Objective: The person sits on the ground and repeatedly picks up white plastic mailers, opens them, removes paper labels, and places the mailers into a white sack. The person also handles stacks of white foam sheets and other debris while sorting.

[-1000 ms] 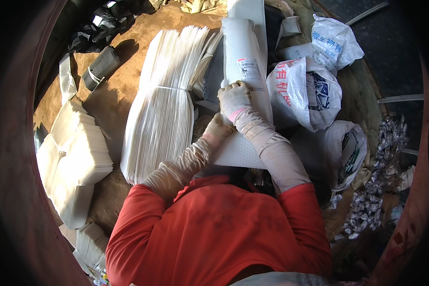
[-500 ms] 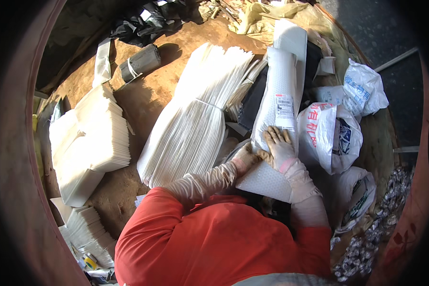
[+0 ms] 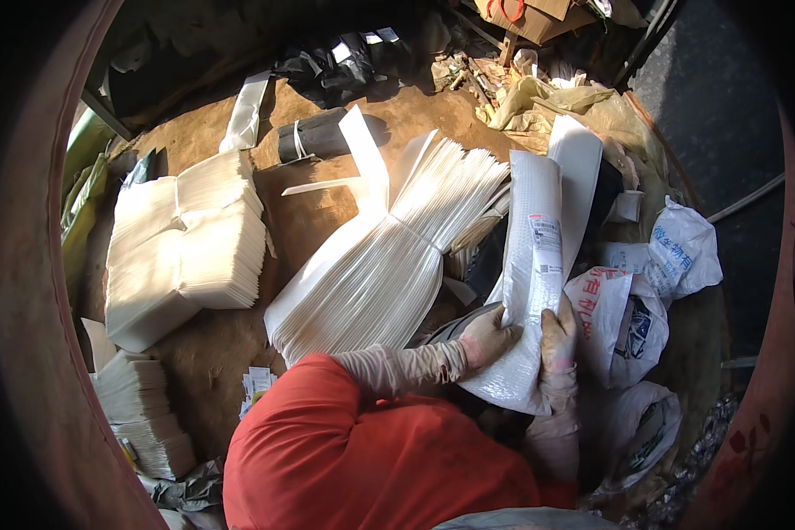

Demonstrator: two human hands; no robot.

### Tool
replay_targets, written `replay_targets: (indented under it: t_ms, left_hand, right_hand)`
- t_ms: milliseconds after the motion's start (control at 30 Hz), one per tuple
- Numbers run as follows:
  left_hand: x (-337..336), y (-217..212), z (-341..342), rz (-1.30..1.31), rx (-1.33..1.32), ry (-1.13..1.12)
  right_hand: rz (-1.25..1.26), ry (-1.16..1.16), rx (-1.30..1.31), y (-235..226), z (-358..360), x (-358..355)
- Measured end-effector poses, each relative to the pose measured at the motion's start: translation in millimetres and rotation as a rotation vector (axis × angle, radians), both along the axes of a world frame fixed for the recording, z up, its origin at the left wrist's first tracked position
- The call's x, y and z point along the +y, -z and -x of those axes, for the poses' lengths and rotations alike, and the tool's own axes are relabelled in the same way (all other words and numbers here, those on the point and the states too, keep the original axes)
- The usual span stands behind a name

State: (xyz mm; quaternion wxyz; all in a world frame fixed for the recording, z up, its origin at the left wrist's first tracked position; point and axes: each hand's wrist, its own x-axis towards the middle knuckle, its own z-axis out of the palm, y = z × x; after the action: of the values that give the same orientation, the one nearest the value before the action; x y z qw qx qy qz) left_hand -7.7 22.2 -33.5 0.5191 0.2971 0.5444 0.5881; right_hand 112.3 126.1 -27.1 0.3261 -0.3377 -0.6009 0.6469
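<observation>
A long white bubble-wrap package (image 3: 534, 190) with a printed label (image 3: 546, 243) stretches away from me, its near end close to my body. My left hand (image 3: 490, 337), in a soiled pale glove, is closed on its left edge. On the right edge, my right hand (image 3: 557, 337) grips it with fingers wrapped over the side. Between the hands the wrap is bent up into a rounded, shiny fold. Just behind and to the right lies another white bubble-wrap piece (image 3: 583, 150). A tied, fanned bundle of white bubble bags (image 3: 362, 283) is left of my left hand.
Two white plastic bags (image 3: 605, 344) (image 3: 685, 256) sit to the right. At the left are a tied stack of white sheets (image 3: 190, 238) and a smaller stack (image 3: 141, 415). A dark roll (image 3: 314, 137) and black plastic (image 3: 349, 66) lie farther back.
My right hand has gone from lying spread on the package to gripping its right edge. The left hand now holds the left edge, and the wrap is folded up between them. The view has shifted.
</observation>
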Motion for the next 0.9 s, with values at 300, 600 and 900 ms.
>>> replay_targets:
  t_ms: [300, 600, 900]
  left_hand:
    - [-9.1, -20.3, 75.7, -0.340, 0.485, -0.539]
    - [49.1, -77.9, 523.0, 0.181, 0.833, -0.911]
    - [188.1, -11.7, 246.5, -0.273, 1.069, 0.325]
  right_hand:
    - [-0.338, -0.050, 0.129, -53.6, 60.1, 1.3]
    - [0.144, 0.041, 0.187, -26.5, -56.0, -13.4]
    - [-0.161, 0.343, -0.241, -45.1, -167.9, 9.7]
